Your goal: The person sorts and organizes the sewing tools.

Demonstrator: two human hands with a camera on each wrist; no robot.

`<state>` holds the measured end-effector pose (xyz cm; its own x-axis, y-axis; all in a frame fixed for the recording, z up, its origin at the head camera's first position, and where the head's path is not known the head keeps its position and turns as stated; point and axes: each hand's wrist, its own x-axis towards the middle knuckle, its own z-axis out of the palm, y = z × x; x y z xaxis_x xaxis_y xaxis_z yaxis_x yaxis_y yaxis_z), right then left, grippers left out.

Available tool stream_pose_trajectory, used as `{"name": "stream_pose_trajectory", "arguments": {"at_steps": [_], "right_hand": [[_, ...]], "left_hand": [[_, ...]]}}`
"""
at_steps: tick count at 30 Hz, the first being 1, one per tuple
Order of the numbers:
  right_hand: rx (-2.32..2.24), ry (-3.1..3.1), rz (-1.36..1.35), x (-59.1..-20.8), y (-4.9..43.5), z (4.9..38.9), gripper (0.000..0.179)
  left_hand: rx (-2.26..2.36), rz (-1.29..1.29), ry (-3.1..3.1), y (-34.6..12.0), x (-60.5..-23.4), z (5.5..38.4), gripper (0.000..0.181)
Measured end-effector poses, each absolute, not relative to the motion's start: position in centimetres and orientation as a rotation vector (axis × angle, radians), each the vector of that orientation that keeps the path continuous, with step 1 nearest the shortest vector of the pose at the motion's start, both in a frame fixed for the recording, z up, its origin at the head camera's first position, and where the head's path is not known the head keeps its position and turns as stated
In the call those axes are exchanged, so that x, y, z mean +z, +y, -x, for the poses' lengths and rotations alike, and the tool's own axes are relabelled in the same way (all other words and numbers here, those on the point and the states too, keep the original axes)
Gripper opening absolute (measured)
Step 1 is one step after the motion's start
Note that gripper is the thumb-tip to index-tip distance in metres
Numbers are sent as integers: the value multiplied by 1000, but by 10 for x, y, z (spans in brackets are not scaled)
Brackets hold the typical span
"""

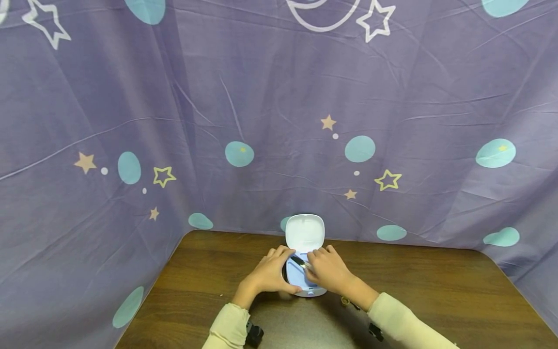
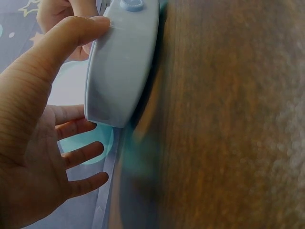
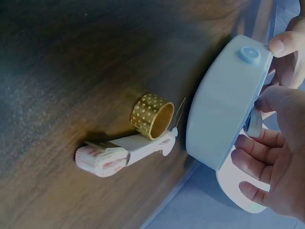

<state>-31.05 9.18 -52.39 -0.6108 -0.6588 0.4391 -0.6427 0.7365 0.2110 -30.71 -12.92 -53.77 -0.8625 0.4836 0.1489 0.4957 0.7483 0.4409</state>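
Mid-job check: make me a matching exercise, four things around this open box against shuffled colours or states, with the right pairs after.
Things:
1. Dimpled thimble
2. Box lid
3. Latch button
4. Right hand

Colours or states:
A. light blue
B. gripping a slim object
C. gold
D. raised

Pairs: 1-C; 2-D; 3-A; 4-B

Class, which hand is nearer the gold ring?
Right. The right hand is just beyond the gold ring, at the right of the case; the left hand is farther, holding its left side.
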Motion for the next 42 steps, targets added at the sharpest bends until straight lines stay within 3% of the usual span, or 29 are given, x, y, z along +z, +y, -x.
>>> {"name": "stream_pose_trajectory", "arguments": {"at_steps": [27,42], "right_hand": [[-45,-2390,-970,-528,88,313,28],[186,-2429,-1013,-503,107,317,20]], "left_hand": [[-776,821,-2928,-129,-536,307,106],[-785,827,-2914,-129,-535,308,105]]}}
